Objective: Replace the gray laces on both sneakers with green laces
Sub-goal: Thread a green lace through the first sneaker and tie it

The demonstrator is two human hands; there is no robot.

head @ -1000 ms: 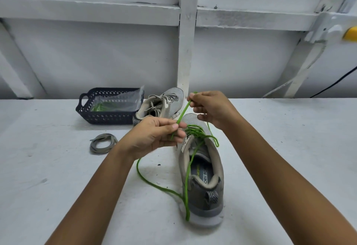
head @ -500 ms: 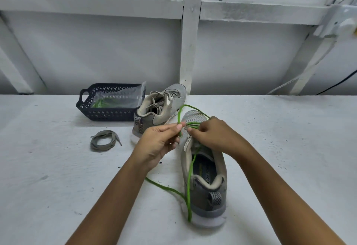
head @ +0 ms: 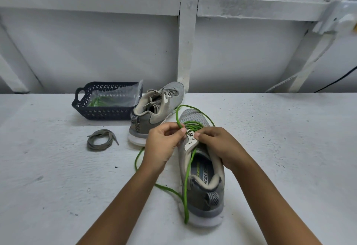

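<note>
The white tabletop (head: 280,148) runs back to a wall with a post, with wide bare room on the right and toward the person.

The near sneaker (head: 210,200) stands heel toward the person, toe away. It looks light, with a soft upper, so it will likely skid unless steadied at the collar or eyelet flap. The far sneaker (head: 160,107), gray laces in place, sits just behind, touching or almost touching the dark basket (head: 104,112). In the basket is a clear bag (head: 116,98) with more green lace inside.

The left hand (head: 164,142) pinches the green lace (head: 186,183) just left of the lower eyelets. The right hand (head: 218,144) is curled over the eyelet row, where the lace's loop runs in under its fingers, apparently pinching it. Only the toe-end eyelets are threaded.

The lace is thin, limp and round. It should be held close to its tip for poking through, as slack farther back will buckle. 1 tail lies along the insole and over the heel. The other tail loops on the tabletop to the left, free to snag a wrist.

1 removed gray lace (head: 99,142) lies coiled well left, out of the way.
</note>
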